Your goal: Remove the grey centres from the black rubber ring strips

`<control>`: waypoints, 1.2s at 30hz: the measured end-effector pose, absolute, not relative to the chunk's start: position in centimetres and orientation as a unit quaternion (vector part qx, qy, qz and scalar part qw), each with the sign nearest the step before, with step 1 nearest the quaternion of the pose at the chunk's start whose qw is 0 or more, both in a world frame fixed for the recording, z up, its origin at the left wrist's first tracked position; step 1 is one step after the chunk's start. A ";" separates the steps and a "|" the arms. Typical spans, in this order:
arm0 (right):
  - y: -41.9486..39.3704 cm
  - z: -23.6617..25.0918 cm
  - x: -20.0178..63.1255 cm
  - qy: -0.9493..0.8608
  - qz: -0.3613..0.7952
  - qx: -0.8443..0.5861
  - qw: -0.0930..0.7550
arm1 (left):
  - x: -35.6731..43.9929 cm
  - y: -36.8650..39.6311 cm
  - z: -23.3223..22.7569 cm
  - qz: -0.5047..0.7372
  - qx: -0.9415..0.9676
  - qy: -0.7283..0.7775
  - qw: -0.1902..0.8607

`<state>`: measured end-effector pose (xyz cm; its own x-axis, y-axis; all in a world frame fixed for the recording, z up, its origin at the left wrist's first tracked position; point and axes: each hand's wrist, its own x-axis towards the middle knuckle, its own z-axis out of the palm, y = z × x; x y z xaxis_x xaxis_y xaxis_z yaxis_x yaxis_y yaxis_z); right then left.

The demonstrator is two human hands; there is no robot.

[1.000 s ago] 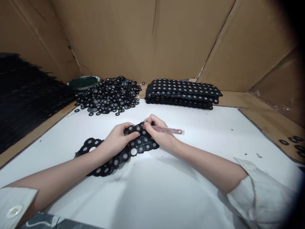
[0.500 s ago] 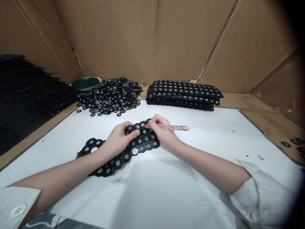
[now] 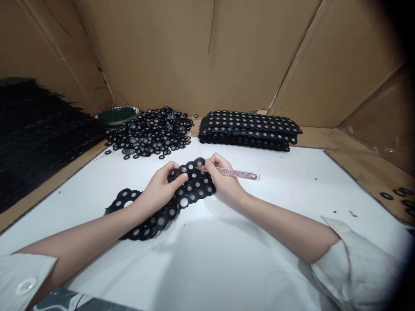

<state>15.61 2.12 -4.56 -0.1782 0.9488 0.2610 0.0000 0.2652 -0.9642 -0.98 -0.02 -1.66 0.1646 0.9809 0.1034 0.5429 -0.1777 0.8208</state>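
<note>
The right hand is closed in a pen-like pinch on a clear pinkish stick tool, whose tip points left into the black sheet of joined rings; the rest of the tool sticks out to the right, away from the fingertips. The left hand lies curled over the same sheet, its fingertips pressing on the upper edge just left of the tool tip, holding the sheet down rather than lifting it; the sheet lies flat on the white table, running from under the fingers down and left beneath the left wrist.

As a judgement, the work is partway: most cells near the fingers show grey centres, while a few look punched through to white, so much of this sheet remains. Beyond the fingers, a pile of loose rings lies to the far left and a neat stack of sheets to the far right.

Both forearms lie low over the table, angled inward from the near corners, wrists resting, sleeves pushed back to the elbows.
</note>
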 end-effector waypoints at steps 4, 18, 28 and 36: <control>2.1 -4.4 15.5 -0.615 0.467 -0.378 0.510 | -1.3 0.1 -2.0 0.313 0.705 0.568 0.288; 0.6 -3.6 15.1 -0.699 0.406 -0.367 0.460 | -1.2 -0.1 -1.0 0.338 0.713 0.524 0.321; 1.9 -3.8 15.6 -0.729 0.334 -0.376 0.465 | -0.8 -0.4 -1.3 0.320 0.684 0.510 0.412; 2.6 -4.6 15.9 -0.640 0.494 -0.376 0.453 | -1.3 0.7 -1.6 0.339 0.609 0.574 0.430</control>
<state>15.91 2.65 -4.59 -0.3067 0.9287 0.2084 0.0345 0.2296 -0.9727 -1.32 0.72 -1.56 0.1109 0.9906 -0.0805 0.4068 0.0287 0.9131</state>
